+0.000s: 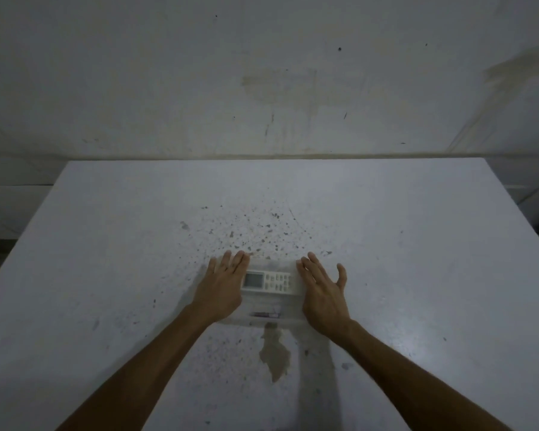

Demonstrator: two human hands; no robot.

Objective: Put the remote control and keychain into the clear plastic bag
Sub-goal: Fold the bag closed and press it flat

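Note:
A white remote control [268, 282] with a small grey screen lies sideways on the table, between my two hands. It looks to lie on or inside the clear plastic bag [263, 306], which is flat and hard to make out. A small dark keychain [264, 314] shows near the bag's front edge. My left hand [223, 284] rests flat, palm down, on the bag's left side, fingers touching the remote's left end. Flat at the bag's right side is my right hand [322, 287], fingers spread, thumb out.
The white table [106, 244] is speckled with dark chips around the bag, and a brownish worn patch [274, 353] lies just in front of it. A stained wall [262, 73] stands behind the table's far edge.

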